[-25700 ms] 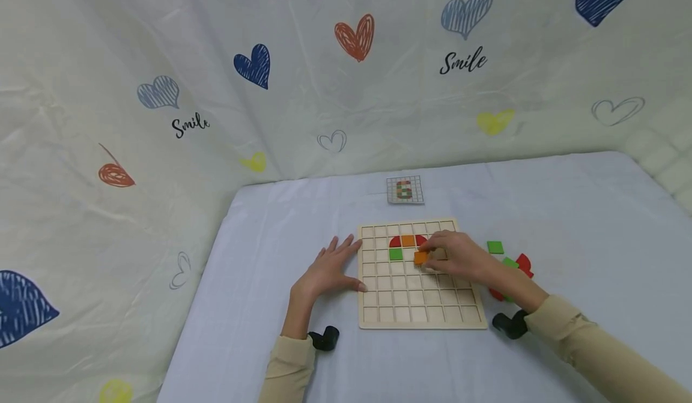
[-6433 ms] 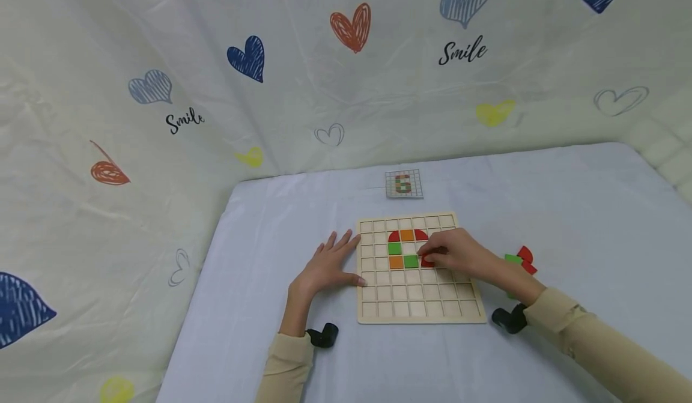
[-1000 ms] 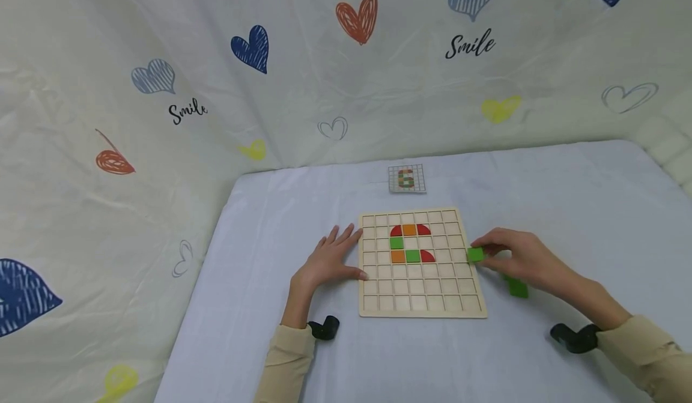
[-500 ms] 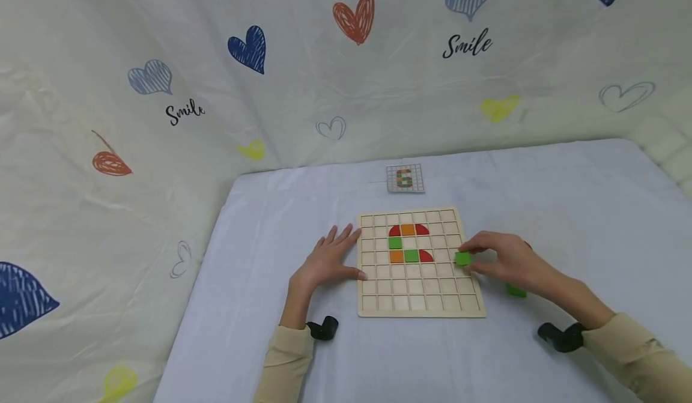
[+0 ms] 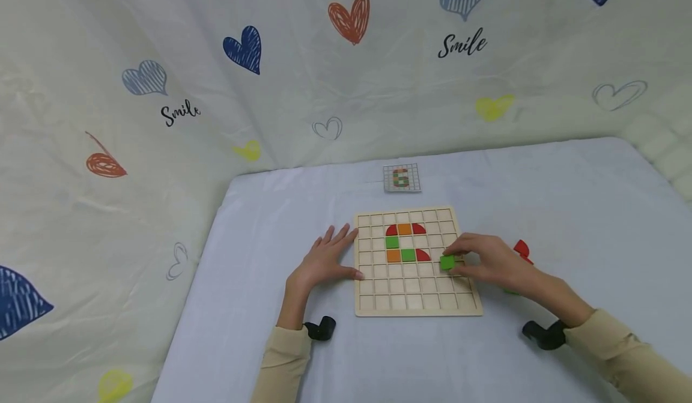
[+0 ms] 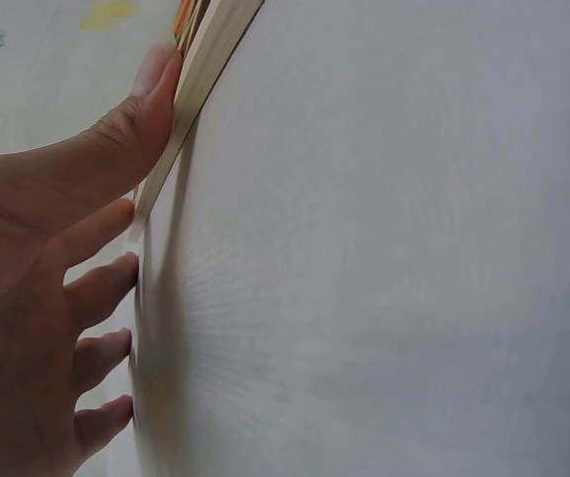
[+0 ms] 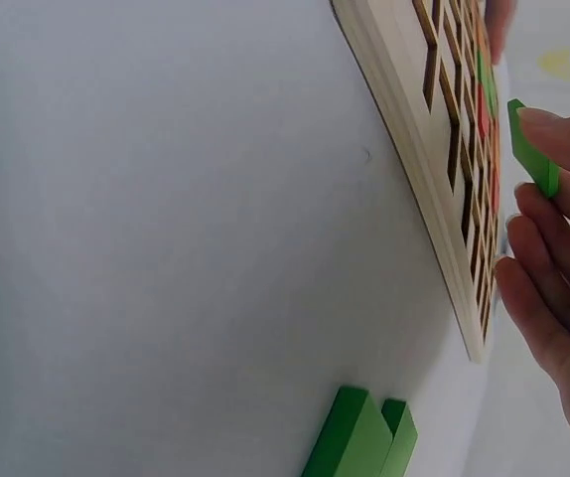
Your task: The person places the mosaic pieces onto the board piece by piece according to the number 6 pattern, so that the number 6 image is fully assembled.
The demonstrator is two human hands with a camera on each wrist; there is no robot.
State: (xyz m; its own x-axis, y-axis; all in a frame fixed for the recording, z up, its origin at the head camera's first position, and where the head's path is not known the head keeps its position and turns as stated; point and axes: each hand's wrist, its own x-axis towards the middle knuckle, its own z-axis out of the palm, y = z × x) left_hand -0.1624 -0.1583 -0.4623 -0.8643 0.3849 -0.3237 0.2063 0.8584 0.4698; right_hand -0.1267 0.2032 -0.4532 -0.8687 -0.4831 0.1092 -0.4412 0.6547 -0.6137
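Observation:
My right hand [image 5: 494, 262] pinches a green square tile [image 5: 447, 262] between thumb and fingertips, over the right part of the wooden grid board [image 5: 411, 304]. In the right wrist view the green tile [image 7: 533, 149] is tilted and apart from the board. Set in the board's cells are red quarter-round pieces [image 5: 423, 255], orange squares [image 5: 393, 256] and green squares [image 5: 408, 255]. My left hand [image 5: 319, 265] lies with spread fingers at the board's left edge. Its thumb [image 6: 131, 134] touches the board's side in the left wrist view.
Behind the board lies a small printed card [image 5: 402, 178] with a coloured pattern on a grid. Red pieces [image 5: 521, 248] lie right of the board, partly hidden by my right hand. Loose green pieces [image 7: 353, 442] lie on the white cloth in the right wrist view.
Over the last second my right hand has carried the green tile leftward from the board's right edge. Since the oldest frame, a row of orange, green and red pieces has appeared lower down.

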